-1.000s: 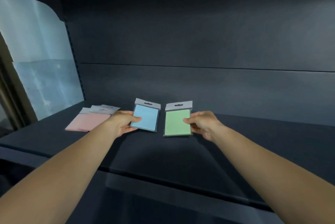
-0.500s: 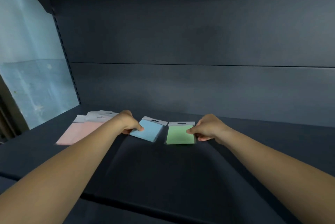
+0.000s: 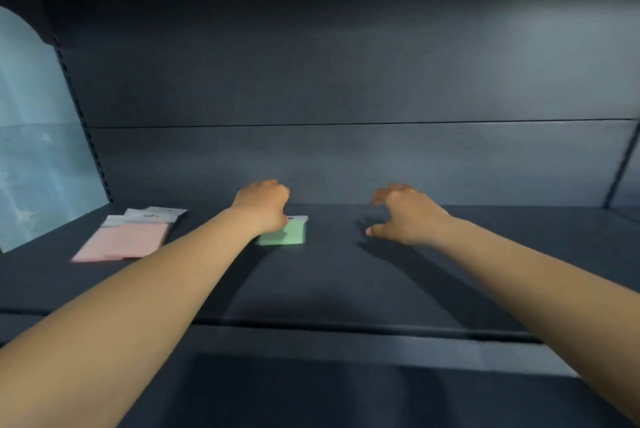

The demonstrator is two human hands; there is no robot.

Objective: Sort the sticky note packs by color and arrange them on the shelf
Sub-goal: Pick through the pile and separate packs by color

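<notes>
A green sticky note pack (image 3: 289,233) lies flat on the dark shelf (image 3: 329,275) near the middle. My left hand (image 3: 265,207) sits with curled fingers at that pack's left edge, touching it. The blue pack is out of sight, and whether it lies under this hand cannot be told. My right hand (image 3: 405,216) hovers just above the shelf to the right of the green pack, fingers spread, holding nothing. A few pink packs (image 3: 124,240) with white header cards lie overlapped on the shelf at the left.
The shelf's dark back panel (image 3: 346,164) rises right behind the hands. A pale blue side panel (image 3: 41,157) closes the left end. The shelf's front lip (image 3: 329,327) runs across below my forearms, and another board hangs overhead.
My right hand has let go of the green pack and moved right, opening. The blue pack, seen under my left hand before, is no longer visible. Both hands reached deeper into the shelf.
</notes>
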